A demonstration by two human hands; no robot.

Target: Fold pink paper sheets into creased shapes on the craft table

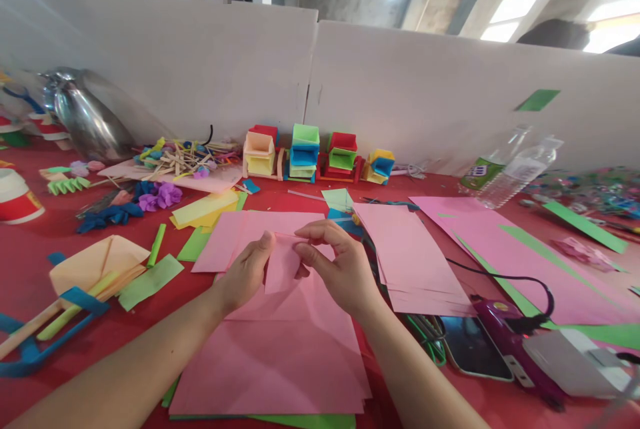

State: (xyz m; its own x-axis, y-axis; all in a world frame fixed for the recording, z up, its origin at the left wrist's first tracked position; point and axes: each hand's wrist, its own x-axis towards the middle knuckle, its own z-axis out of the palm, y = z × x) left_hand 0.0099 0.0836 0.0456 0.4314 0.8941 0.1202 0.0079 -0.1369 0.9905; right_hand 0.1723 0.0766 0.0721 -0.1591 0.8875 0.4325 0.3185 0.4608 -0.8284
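Note:
A small pink paper piece point(281, 267) is held up between both my hands above a stack of pink sheets point(280, 362). My left hand point(246, 273) pinches its left edge with thumb on top. On the right edge, my right hand point(337, 265) grips with curled fingers and thumb. The piece looks folded, its top edge stretched between my fingertips. More pink sheets point(410, 255) lie just to the right of my hands on the red table point(30, 249).
Folded coloured paper boxes point(305, 149) stand at the back by a white partition point(200, 62). A glue gun point(510, 342), a phone point(470, 345), plastic bottles point(520, 169), wooden sticks point(180, 159), a metal kettle point(85, 115) and paper scraps surround me. Someone's head shows behind the partition.

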